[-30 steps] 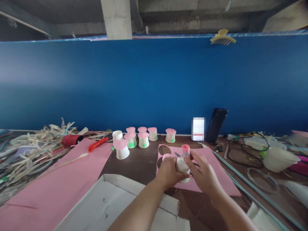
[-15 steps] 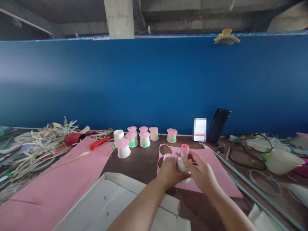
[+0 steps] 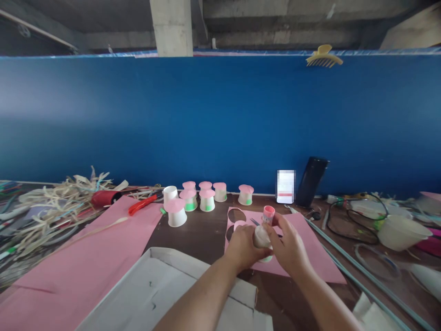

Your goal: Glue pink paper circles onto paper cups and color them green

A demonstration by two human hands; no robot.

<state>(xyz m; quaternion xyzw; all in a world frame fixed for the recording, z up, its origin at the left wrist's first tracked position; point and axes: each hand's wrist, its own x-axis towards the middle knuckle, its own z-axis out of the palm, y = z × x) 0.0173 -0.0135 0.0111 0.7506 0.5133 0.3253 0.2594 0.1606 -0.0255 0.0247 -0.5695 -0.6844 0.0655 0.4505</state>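
Note:
My left hand (image 3: 243,248) is wrapped round an upside-down white paper cup (image 3: 262,236), steadying it over the pink paper (image 3: 310,250). A glue stick (image 3: 268,215) is pinched in my right hand (image 3: 286,241), its red end tilted up and its lower end at the cup's upturned base. Scissors (image 3: 255,221) lie partly hidden behind the hands. Round holes show at the paper's left side, and a small pink disc (image 3: 240,224) lies by my left knuckles. Farther back stand several upturned cups, such as a near one (image 3: 177,217), topped with pink discs.
A white cardboard tray (image 3: 179,257) lies in front at left, beside a large pink sheet (image 3: 93,253) with a red-handled tool (image 3: 142,205) on it. Strips pile up (image 3: 76,197) at far left. Right are pale blue tubes (image 3: 358,271), a translucent container (image 3: 401,232) and a phone (image 3: 285,186).
The glue stick has tilted and shifted slightly right at the cup's base, with my right fingers moving along. My left hand keeps its hold on the cup.

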